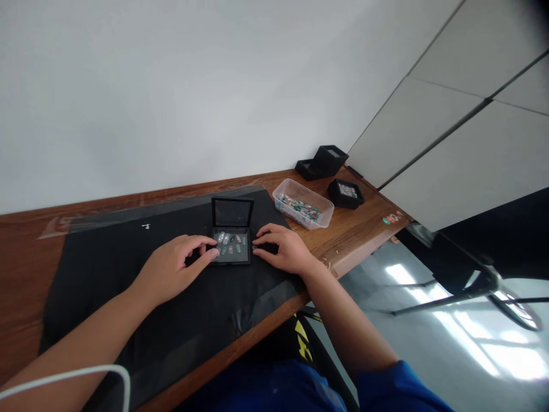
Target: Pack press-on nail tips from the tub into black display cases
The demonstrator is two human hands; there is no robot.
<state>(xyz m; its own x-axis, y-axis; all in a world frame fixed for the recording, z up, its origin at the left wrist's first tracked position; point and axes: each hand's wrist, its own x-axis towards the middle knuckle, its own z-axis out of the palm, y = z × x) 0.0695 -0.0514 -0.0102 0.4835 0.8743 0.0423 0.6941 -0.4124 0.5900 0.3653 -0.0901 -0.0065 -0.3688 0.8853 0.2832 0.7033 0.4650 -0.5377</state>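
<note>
A small black hinged case (pixel 231 260) lies on the black mat with its lid (pixel 232 212) raised. Inside are several press-on nails (pixel 232 240), some clear and glittery, some green, laid out in rows. My left hand (pixel 182 263) is at the case's left edge, thumb and index finger curled against it, the thumb tip beside the nails at that side. Just off the right edge is my right hand (pixel 285 246), its fingers bent and thumb drawn toward them; a tiny pale thing shows at the fingertips, too small to make out.
A clear plastic tub (pixel 323 214) of loose green and clear nails stands to the right on the wooden table (pixel 360 223). Behind it are black boxes (pixel 328 163) and another black box (pixel 345 194). A white scrap (pixel 146 226) lies on the mat (pixel 115 252). A white cable (pixel 98 369) crosses lower left.
</note>
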